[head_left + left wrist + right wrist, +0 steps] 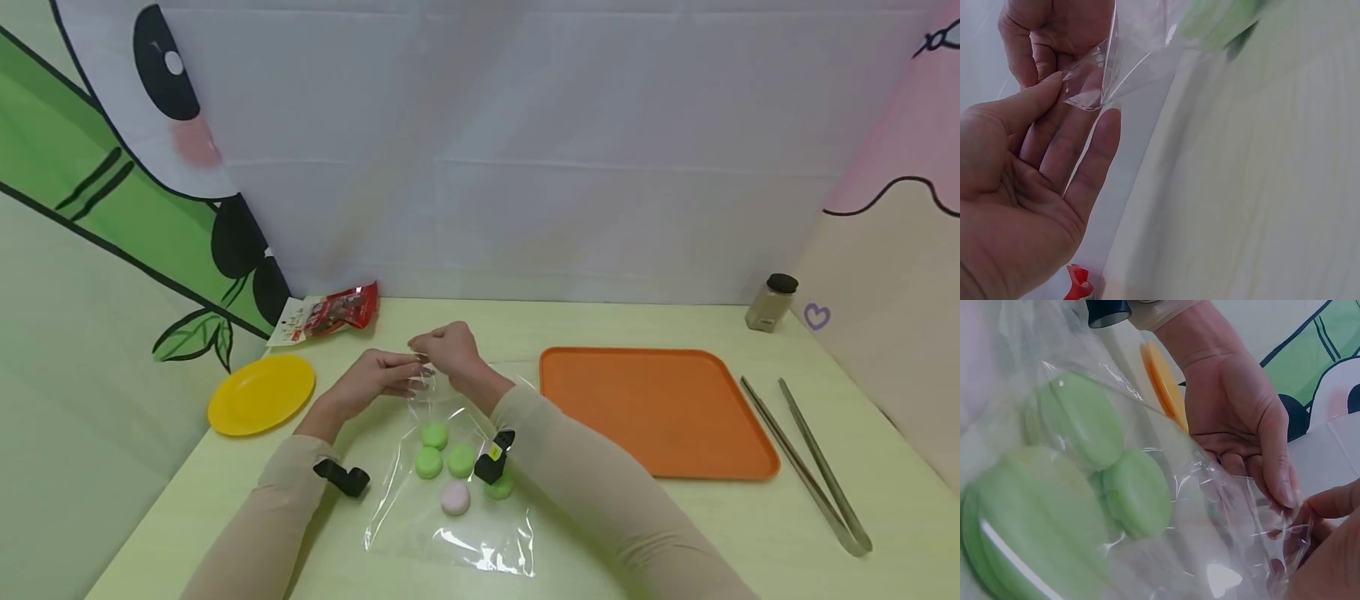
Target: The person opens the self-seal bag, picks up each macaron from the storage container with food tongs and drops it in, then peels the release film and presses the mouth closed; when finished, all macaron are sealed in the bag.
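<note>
A clear plastic bag (487, 557) lies on the table with several green macarons (428, 462) and one pale pink macaron (454, 497) inside. At its gathered far end, my left hand (378, 375) pinches the film between thumb and fingers. My right hand (453, 350) grips the same end just beside it, its fingers curled at the plastic. Fingertips of both hands almost meet there, as the right wrist view shows, with the film (1285, 540) bunched between them. One green macaron is partly hidden by the camera on my right wrist.
To the left sits a yellow plate (261, 395), with a red snack packet (345, 310) behind it. An orange tray (652, 412) lies right of the bag. Metal tongs (813, 475) rest beyond the tray, and a black-lidded jar (771, 303) stands at the back right.
</note>
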The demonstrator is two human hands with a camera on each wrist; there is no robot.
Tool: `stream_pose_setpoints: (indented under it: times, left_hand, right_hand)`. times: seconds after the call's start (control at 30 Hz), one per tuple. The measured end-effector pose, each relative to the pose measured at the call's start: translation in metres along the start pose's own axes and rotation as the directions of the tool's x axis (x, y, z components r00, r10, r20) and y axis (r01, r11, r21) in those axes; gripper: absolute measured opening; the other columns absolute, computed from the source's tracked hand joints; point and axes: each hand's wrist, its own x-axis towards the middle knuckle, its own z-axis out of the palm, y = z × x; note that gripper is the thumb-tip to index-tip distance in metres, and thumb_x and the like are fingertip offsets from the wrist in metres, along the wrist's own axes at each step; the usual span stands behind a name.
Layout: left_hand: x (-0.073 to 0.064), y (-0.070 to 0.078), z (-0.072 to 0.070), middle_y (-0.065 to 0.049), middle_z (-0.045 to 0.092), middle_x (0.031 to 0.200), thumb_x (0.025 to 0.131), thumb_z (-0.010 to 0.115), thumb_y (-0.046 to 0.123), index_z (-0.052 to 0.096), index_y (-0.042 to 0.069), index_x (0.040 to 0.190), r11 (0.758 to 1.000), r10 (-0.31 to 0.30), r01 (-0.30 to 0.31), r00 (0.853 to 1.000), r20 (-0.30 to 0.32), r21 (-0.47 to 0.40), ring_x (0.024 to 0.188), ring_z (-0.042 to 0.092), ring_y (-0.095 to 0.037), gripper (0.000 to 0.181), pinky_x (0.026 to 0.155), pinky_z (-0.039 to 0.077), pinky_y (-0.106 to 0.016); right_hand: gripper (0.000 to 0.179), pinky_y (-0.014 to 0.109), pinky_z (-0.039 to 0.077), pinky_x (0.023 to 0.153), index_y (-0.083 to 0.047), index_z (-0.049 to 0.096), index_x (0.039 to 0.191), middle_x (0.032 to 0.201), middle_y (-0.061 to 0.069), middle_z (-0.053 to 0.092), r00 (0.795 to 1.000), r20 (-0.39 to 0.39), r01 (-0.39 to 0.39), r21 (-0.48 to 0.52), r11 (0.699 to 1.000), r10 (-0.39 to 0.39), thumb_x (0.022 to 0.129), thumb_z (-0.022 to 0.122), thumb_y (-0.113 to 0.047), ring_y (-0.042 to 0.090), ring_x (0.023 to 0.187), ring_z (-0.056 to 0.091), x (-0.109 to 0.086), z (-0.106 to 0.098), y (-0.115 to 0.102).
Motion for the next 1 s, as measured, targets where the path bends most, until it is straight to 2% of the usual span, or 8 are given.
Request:
stream_pose_setpoints:
  times: [0.17, 0.27, 0.33, 0.43, 0.5, 0.7, 0.87, 1.0]
  left_hand:
    - [-0.002, 0.002, -0.002, -0.024, 0.066, 0.123, 0.102, 0.061, 0.019, 0.058, -0.007, 0.136, 1.000, 0.009, -0.009, 1.000, 0.022, 0.012, 0.103, 0.071, -0.025, 0.043, 0.087, 0.057, -0.038]
    - [-0.003, 0.004, -0.003, -0.023, 0.067, 0.123, 0.101, 0.062, 0.020, 0.059, -0.005, 0.136, 1.000, -0.001, 0.001, 1.000, -0.001, 0.010, 0.103, 0.071, -0.026, 0.043, 0.088, 0.057, -0.038]
    - [-0.004, 0.004, -0.003, -0.020, 0.069, 0.120, 0.101, 0.063, 0.022, 0.059, -0.005, 0.135, 1.000, -0.006, 0.006, 1.000, -0.030, 0.015, 0.102, 0.071, -0.026, 0.044, 0.088, 0.057, -0.038]
    - [-0.004, 0.004, -0.003, -0.017, 0.072, 0.112, 0.101, 0.062, 0.028, 0.059, -0.006, 0.135, 1.000, -0.006, 0.008, 0.997, -0.076, 0.027, 0.099, 0.072, -0.024, 0.048, 0.088, 0.057, -0.036]
    - [-0.005, 0.005, -0.003, -0.016, 0.073, 0.109, 0.102, 0.060, 0.033, 0.058, -0.007, 0.135, 1.000, 0.007, -0.005, 0.994, -0.105, 0.025, 0.098, 0.073, -0.024, 0.052, 0.088, 0.057, -0.036]
    - [-0.003, 0.006, -0.002, -0.018, 0.071, 0.115, 0.101, 0.062, 0.030, 0.059, -0.010, 0.132, 0.996, 0.079, -0.083, 0.982, -0.170, -0.015, 0.100, 0.072, -0.021, 0.051, 0.088, 0.056, -0.035]
    - [0.002, 0.003, 0.000, -0.012, 0.075, 0.105, 0.101, 0.063, 0.021, 0.060, -0.013, 0.127, 0.992, 0.095, -0.108, 0.977, -0.192, -0.062, 0.094, 0.073, -0.018, 0.043, 0.086, 0.057, -0.034]
    - [0.002, 0.005, 0.003, -0.012, 0.075, 0.104, 0.101, 0.062, 0.016, 0.059, -0.017, 0.125, 0.990, 0.092, -0.112, 0.976, -0.199, -0.091, 0.092, 0.074, -0.016, 0.041, 0.085, 0.057, -0.033]
  right_hand:
    - [0.019, 0.041, 0.050, 0.098, -0.003, 0.079, 0.102, 0.103, 0.006, 0.075, 0.997, -0.073, 0.008, 0.038, 0.999, -0.006, 0.093, 0.070, -0.017, 0.024, 0.110, 0.064, 0.007, -0.006, -0.001]
    - [0.021, 0.039, 0.054, 0.091, 0.002, 0.076, 0.103, 0.101, 0.011, 0.073, 0.998, -0.068, -0.003, 0.135, 0.991, 0.012, 0.091, 0.073, -0.016, 0.028, 0.103, 0.066, 0.013, -0.015, -0.001]
    - [0.022, 0.036, 0.056, 0.088, 0.005, 0.074, 0.105, 0.101, 0.012, 0.072, 0.999, -0.028, -0.014, 0.255, 0.967, 0.022, 0.092, 0.072, -0.012, 0.026, 0.096, 0.067, 0.016, -0.021, 0.000]
    - [0.024, 0.029, 0.057, 0.081, 0.011, 0.071, 0.110, 0.098, 0.011, 0.071, 0.999, 0.037, -0.030, 0.431, 0.902, 0.016, 0.094, 0.068, -0.006, 0.020, 0.085, 0.068, 0.018, -0.027, 0.002]
    - [0.024, 0.026, 0.058, 0.078, 0.013, 0.069, 0.113, 0.096, 0.009, 0.070, 0.998, 0.069, -0.032, 0.495, 0.868, -0.003, 0.095, 0.066, -0.004, 0.016, 0.079, 0.067, 0.017, -0.029, 0.002]
    - [0.025, 0.024, 0.058, 0.075, 0.017, 0.066, 0.114, 0.092, 0.008, 0.070, 0.993, 0.110, -0.019, 0.531, 0.847, -0.046, 0.096, 0.063, -0.001, 0.015, 0.077, 0.067, 0.014, -0.033, 0.005]
    - [0.026, 0.028, 0.058, 0.082, 0.017, 0.065, 0.116, 0.091, 0.009, 0.070, 0.996, 0.080, -0.007, 0.547, 0.837, -0.043, 0.097, 0.061, 0.001, 0.016, 0.079, 0.068, 0.017, -0.042, 0.010]
    - [0.026, 0.033, 0.057, 0.086, 0.018, 0.063, 0.118, 0.089, 0.012, 0.070, 0.999, 0.049, -0.040, 0.639, 0.768, 0.010, 0.096, 0.060, 0.004, 0.019, 0.082, 0.070, 0.019, -0.056, 0.013]
